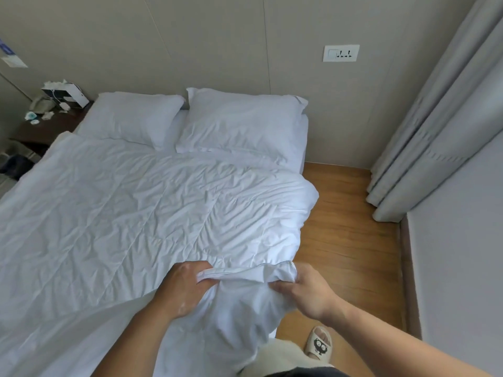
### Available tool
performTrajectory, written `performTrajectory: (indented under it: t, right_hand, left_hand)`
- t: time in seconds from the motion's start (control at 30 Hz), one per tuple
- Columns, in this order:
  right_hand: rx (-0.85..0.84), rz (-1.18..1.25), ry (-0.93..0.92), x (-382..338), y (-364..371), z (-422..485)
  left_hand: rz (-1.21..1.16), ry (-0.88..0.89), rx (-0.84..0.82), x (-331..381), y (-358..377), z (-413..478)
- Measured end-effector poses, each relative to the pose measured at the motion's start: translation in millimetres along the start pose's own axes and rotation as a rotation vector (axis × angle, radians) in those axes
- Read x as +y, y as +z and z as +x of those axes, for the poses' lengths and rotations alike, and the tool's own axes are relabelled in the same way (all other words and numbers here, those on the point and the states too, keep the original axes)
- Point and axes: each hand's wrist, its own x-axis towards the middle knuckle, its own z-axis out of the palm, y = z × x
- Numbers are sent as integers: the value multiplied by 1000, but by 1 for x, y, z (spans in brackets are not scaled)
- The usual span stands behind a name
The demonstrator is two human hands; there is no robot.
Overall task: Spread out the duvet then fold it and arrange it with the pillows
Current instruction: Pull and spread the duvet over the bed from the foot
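A white, wrinkled duvet (pixel 141 213) lies spread over the bed, reaching up to two white pillows, one on the left (pixel 130 118) and one on the right (pixel 242 123), at the headboard. My left hand (pixel 182 287) and my right hand (pixel 307 292) both grip the duvet's near right corner, bunching the hem between them at the bed's near right edge. The corner hangs down over the bed's side in front of me.
A dark bedside table (pixel 46 123) with a tissue box and small items stands at the far left. Wooden floor (pixel 345 240) runs along the bed's right side, bounded by grey curtains (pixel 424 126) and a wall. My slippered foot (pixel 318 344) is on the floor.
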Motion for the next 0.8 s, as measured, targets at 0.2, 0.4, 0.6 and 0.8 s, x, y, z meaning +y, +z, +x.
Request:
performTrajectory:
  t: [0.2,0.4,0.6,0.8]
  right_hand:
    - [49,40,63,-13,-67,90]
    - [117,126,194,-12,-127,181]
    - [207,189,269,-11,-176,260]
    - [204,243,309,18,-226,327]
  left_hand:
    - [3,-6,-39,34,-12,120]
    - [-12,19,-145,67,-11,258]
    - [44,68,-231,92,-9,368]
    - [136,96,-330,117,21,452]
